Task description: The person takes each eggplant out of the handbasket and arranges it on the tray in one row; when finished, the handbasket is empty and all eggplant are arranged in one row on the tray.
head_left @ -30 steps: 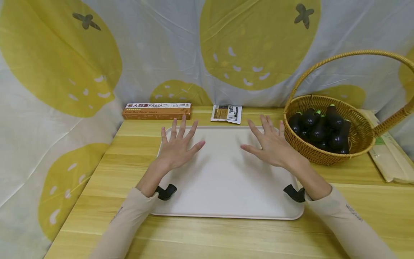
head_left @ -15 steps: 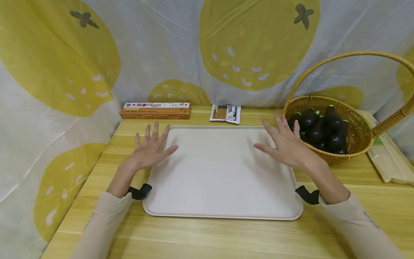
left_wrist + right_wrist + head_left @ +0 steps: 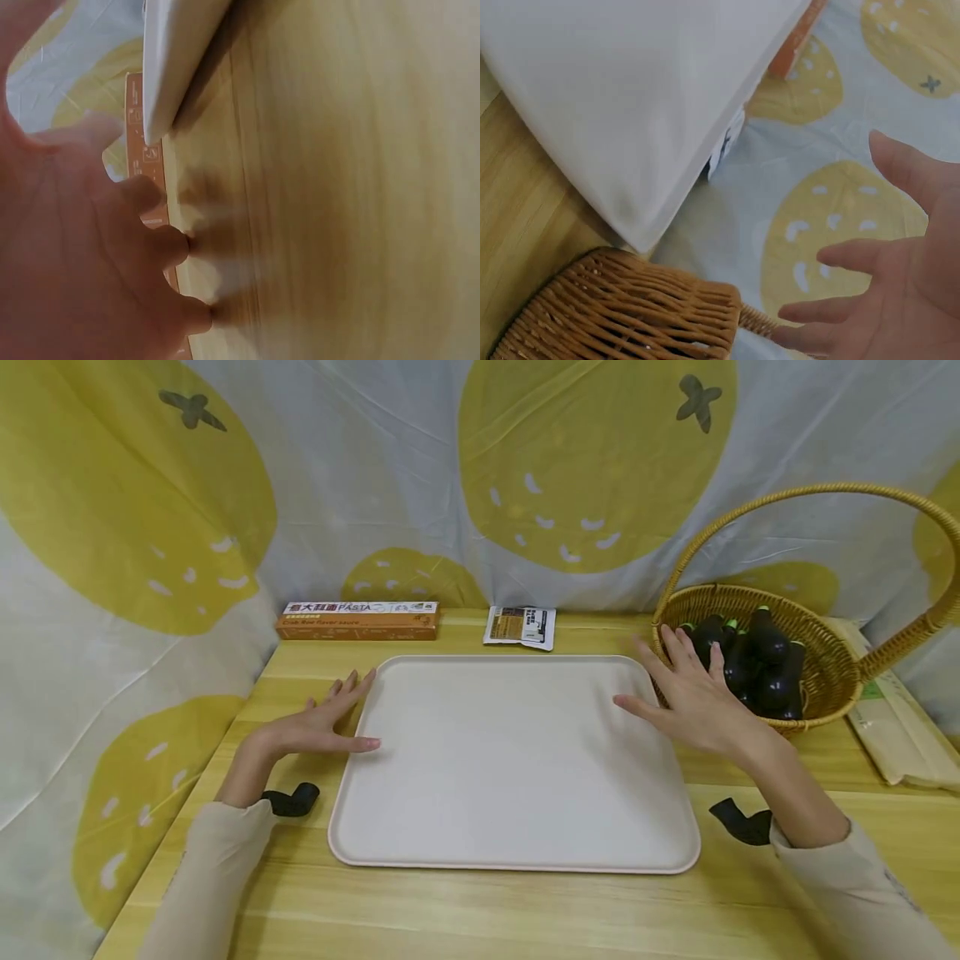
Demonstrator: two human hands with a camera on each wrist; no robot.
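Observation:
A white rectangular tray (image 3: 517, 768) lies on the wooden table. My left hand (image 3: 311, 727) is at the tray's left edge, its thumb above the rim and its fingers reaching down beside it; whether it touches the tray I cannot tell. In the left wrist view, the left hand's fingertips (image 3: 199, 315) are close to the table next to the tray's edge. My right hand (image 3: 701, 702) hovers with spread fingers between the tray's right edge and a wicker basket (image 3: 832, 693). Small dark eggplants (image 3: 768, 643) lie in the basket, partly hidden behind that hand. Neither hand holds anything.
A pasta box (image 3: 358, 621) and a flat sachet (image 3: 520, 627) lie behind the tray, near a lemon-print curtain (image 3: 420, 460). The basket's tall handle (image 3: 810, 492) arches up at the right. A beige packet (image 3: 896, 735) lies right of the basket.
My hands have moved apart from above the tray. The left has gone left and lower to the tray's edge, its fingers bending down. The right has shifted right, in front of the basket.

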